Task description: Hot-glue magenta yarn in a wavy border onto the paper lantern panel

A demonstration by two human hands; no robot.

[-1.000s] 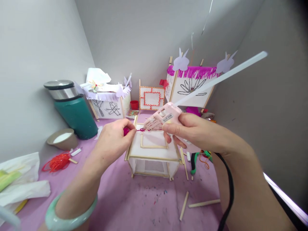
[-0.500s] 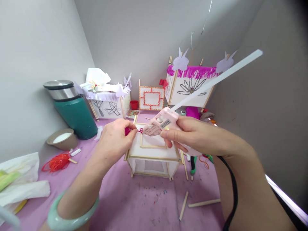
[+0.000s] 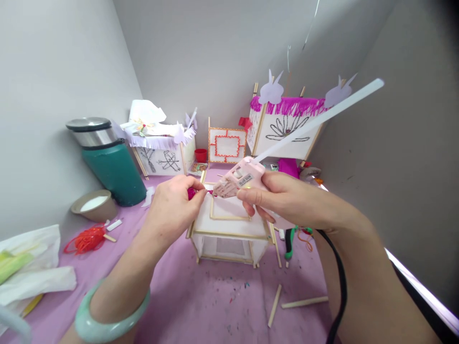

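A pale pink glue gun [image 3: 239, 179] with a long white glue stick out of its back is in my right hand [image 3: 287, 196]. Its nozzle points left, close to the fingertips of my left hand [image 3: 179, 196]. Those fingers pinch a magenta cord [image 3: 192, 193], part of which is hidden behind them. Below both hands stands a white paper box frame edged with wooden sticks [image 3: 229, 234]. A rectangle of sticks [image 3: 229, 218] lies on its top.
A green flask [image 3: 114, 172] and a bowl of white stuff [image 3: 93, 205] stand left, by red cord [image 3: 89, 240]. Decorated paper lanterns [image 3: 287, 129] stand behind. Loose sticks [image 3: 304, 302] and green-handled pliers [image 3: 289, 243] lie right on the purple cloth [image 3: 201, 306].
The glue gun has shifted slightly left and up, its nozzle now nearer the left fingertips. My left hand keeps its pinch almost in place; the view has moved slightly.
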